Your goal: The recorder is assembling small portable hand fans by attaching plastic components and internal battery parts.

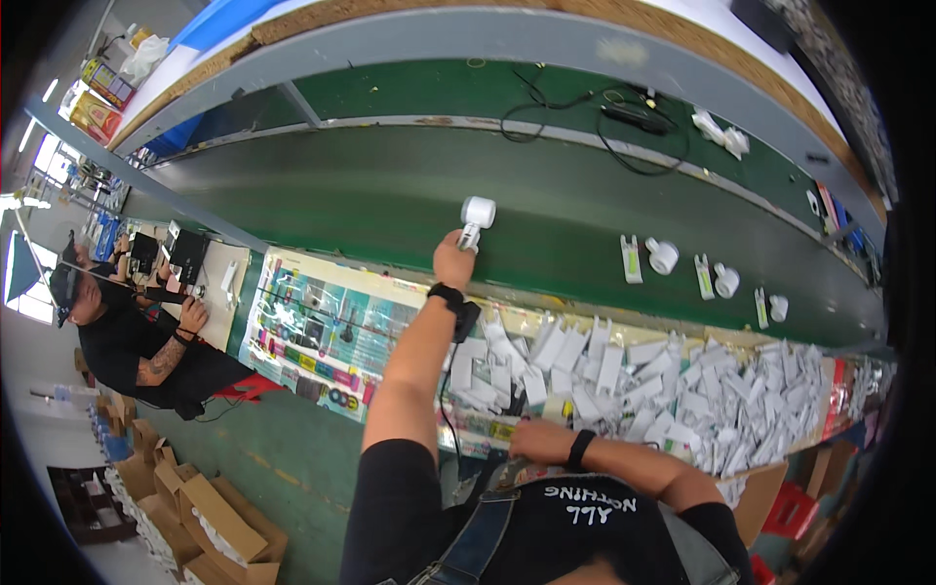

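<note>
My left hand (454, 259) reaches out over the green conveyor belt (341, 185), its fingers closed on the narrow end of a white round-headed device (478, 212). A slim light strip shows beside the fingers. Low at the front edge of the worktable, my right hand (538, 442) is curled closed; what it holds, if anything, is hidden. Just past it lies a big heap of flat white plastic casings (609, 366). On the belt to the right stand three pairs, each a round white head (662, 257) beside a flat white casing (632, 259) with a green-yellow strip inside.
A grey-framed shelf (409, 44) runs above the belt's far side, with black cables (546, 102) beneath it. Printed sheets (322, 322) cover the worktable on the left. A person in black (156, 336) works farther left. Cardboard boxes (219, 517) stand on the floor.
</note>
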{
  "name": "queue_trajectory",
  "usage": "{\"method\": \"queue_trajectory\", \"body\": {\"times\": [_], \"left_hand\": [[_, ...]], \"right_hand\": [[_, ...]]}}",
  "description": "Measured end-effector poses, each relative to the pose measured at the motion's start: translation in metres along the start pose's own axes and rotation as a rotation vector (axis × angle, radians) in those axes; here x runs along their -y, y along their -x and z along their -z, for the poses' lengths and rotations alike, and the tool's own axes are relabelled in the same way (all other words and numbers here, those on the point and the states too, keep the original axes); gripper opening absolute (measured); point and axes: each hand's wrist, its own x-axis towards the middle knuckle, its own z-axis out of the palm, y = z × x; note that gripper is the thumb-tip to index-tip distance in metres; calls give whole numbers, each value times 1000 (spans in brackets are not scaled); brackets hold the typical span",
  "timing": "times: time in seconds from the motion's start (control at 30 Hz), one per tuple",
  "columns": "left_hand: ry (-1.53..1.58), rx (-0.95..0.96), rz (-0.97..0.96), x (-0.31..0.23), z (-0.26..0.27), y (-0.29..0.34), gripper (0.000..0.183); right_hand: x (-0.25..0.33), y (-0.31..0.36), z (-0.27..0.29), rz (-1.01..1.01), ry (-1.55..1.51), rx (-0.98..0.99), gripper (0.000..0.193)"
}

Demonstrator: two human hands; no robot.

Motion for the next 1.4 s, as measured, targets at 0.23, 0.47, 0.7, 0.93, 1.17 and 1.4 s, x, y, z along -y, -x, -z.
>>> {"method": "queue_trajectory", "body": {"times": [0.23,0.47,0.7,0.93,1.17,1.4], "left_hand": [[-176,-5,56,36,-31,-36,55],[-154,156,138,41,-6,-12,58],[119,103,4,-17,64,89,45],[425,487,388,-69,39,240,32],[260,861,-46,-86,32,229,34],[972,646,449,-101,19,204,38]], "right_hand": [[-14,-9,-3,-29,-53,-202,15],[-54,23,45,-210,-357,-743,20],[-228,89,70,-934,-72,-1161,22],[-279,56,87,-1418,3,-1085,60],[-295,81,98,-1384,-902,-909,44],[-129,90,101,-614,-1742,-1014,14]]}}
